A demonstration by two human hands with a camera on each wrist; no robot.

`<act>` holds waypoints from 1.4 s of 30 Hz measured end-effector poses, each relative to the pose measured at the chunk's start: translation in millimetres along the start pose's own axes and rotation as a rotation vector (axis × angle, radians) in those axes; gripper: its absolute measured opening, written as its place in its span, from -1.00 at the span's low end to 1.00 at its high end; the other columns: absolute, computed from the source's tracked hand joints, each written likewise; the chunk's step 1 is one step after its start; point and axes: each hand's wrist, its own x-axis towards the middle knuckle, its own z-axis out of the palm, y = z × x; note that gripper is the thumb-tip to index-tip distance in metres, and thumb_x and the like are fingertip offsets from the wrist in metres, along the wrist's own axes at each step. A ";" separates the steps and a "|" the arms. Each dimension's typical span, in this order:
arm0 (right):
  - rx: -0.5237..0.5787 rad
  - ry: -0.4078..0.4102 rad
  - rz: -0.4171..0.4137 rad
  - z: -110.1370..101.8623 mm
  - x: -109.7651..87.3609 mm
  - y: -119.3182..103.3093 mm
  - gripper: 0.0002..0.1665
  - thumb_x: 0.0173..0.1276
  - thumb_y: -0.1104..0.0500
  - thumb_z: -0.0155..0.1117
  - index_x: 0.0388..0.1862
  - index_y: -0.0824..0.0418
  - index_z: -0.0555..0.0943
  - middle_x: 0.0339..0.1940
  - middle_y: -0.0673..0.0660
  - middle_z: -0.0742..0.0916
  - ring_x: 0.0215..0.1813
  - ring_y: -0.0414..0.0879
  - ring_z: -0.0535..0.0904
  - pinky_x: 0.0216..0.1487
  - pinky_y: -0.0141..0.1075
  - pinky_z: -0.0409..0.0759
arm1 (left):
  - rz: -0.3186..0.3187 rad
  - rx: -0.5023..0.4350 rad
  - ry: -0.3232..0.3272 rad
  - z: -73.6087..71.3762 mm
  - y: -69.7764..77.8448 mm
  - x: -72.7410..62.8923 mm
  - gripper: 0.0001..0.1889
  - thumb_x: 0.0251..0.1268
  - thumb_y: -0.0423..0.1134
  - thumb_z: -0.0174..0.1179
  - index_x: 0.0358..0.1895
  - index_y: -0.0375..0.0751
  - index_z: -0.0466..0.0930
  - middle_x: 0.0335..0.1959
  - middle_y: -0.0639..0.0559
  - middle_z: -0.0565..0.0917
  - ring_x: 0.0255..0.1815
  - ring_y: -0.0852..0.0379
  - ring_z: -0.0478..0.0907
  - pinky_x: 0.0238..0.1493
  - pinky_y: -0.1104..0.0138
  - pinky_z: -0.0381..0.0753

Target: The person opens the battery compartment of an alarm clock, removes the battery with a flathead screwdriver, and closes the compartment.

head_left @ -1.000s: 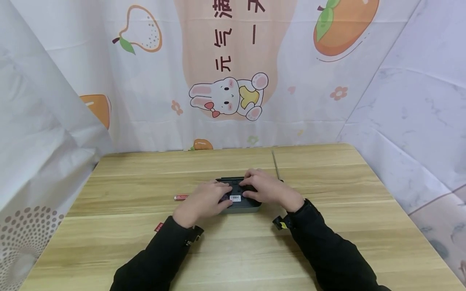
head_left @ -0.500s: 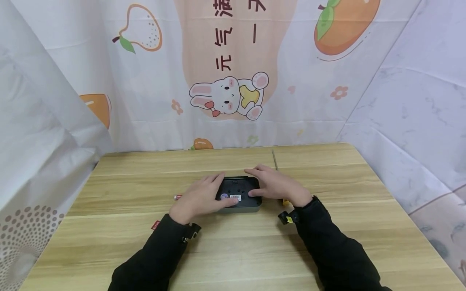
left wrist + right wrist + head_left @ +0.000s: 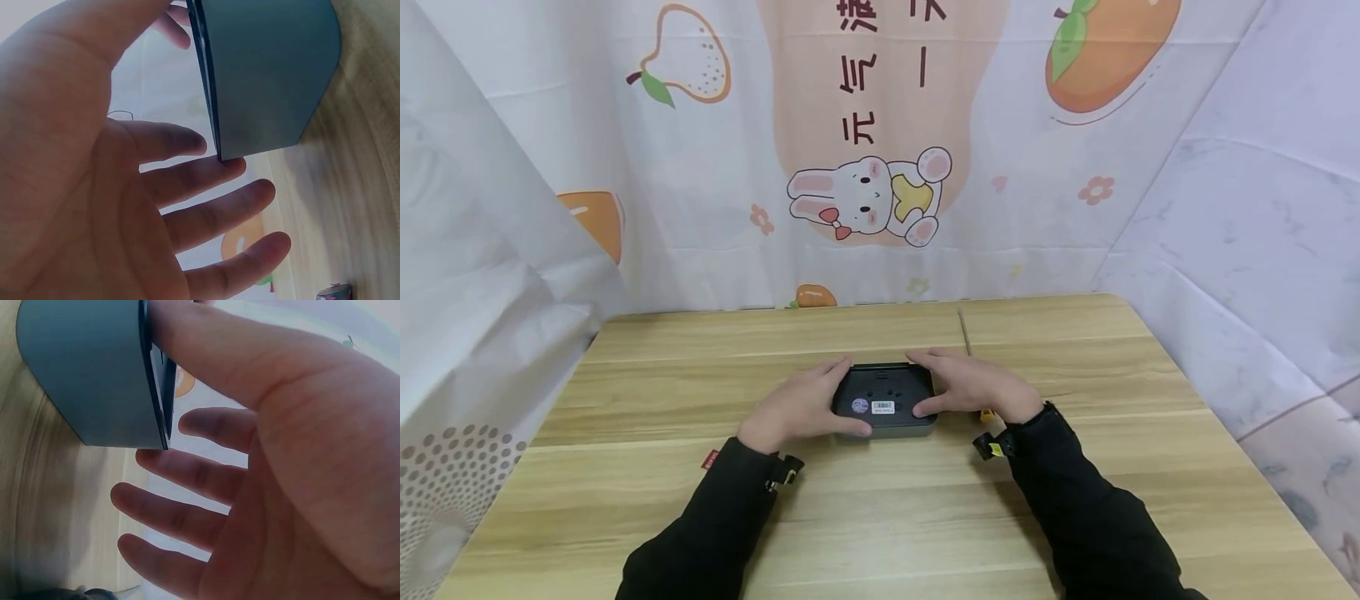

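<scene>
A grey-green box-shaped device lies on the wooden table with its black underside facing up. A white barcode label and a round sticker show on that face. My left hand holds its left end, thumb at the near edge and fingertips at the far corner. At the other end, my right hand holds it the same way. Both wrist views show the rounded side of the device between thumb and spread fingers. A small red cylinder, like a battery, lies beyond the left fingers.
Right of the device lies a tool with a thin metal shaft and a yellow part, partly hidden by the right hand. A patterned white curtain stands along the table's far edge.
My fingers have gone from lying over the black underside to the device's two ends. The left hand has moved left and now covers the red cylinder in the head view.
</scene>
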 end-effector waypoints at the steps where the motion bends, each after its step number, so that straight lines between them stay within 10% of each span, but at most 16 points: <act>1: 0.001 -0.001 0.000 -0.1 -0.6 0.4 0.13 0.29 -0.20 0.48 0.64 0.19 0.15 0.57 0.31 0.30 0.53 0.21 0.25 0.42 0.07 0.29 | -0.003 -0.004 -0.002 0.4 0.1 0.6 0.20 0.02 0.36 0.44 0.61 -0.25 0.09 0.51 -0.26 0.29 0.43 -0.17 0.35 0.34 0.00 0.39; 42: 0.147 -0.047 0.028 2.7 2.2 4.5 0.13 0.26 -0.16 0.51 0.60 0.27 0.16 0.46 0.23 0.45 0.37 0.03 0.42 0.38 -0.02 0.35 | -0.029 -0.049 -0.035 0.1 -0.4 0.7 0.14 0.04 0.32 0.46 0.60 -0.19 0.14 0.52 -0.25 0.26 0.45 -0.17 0.31 0.36 -0.03 0.34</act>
